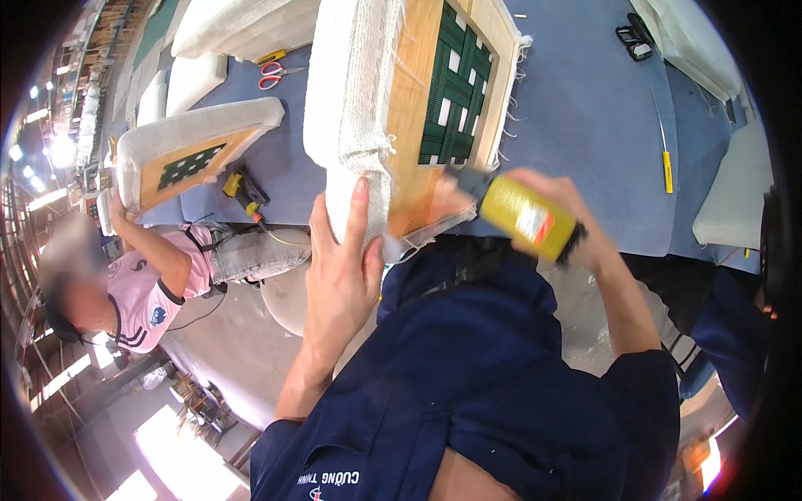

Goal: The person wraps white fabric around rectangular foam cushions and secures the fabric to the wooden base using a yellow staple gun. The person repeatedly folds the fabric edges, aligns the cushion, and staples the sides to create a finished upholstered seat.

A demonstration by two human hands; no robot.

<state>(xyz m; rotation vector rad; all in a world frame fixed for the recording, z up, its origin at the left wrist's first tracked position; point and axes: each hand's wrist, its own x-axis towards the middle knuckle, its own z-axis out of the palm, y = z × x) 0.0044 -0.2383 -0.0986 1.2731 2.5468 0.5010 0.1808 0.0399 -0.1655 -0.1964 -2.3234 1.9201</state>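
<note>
Head view, looking down: the upholstered seat frame (393, 100) stands at the near edge of the blue desk (585, 92), its wooden underside and green webbing facing up, white fabric wrapped over its left side. Its long axis runs away from the person, from the near edge toward the far side of the desk.

The left hand (338, 267) is pressed flat against the fabric-covered near-left corner of the frame, fingers (357, 209) spread wide and pointing up along the padding; it grips nothing, it only braces the cloth.

The right hand (560, 213) is closed round a yellow staple gun (522, 215), fingers wrapped tight on the body. The gun's dark nose points left and slightly up, touching or just short of the wooden rail at the frame's near-right corner; the picture is blurred there, so contact is not certain. The right hand is the nearer one to that rail; the frame lies to the left of it.

Farther left along the desk, a co-worker in a pink shirt (159, 292) holds a second seat frame (196, 150), with red-handled scissors (276, 73) near the far-left corner.
</note>
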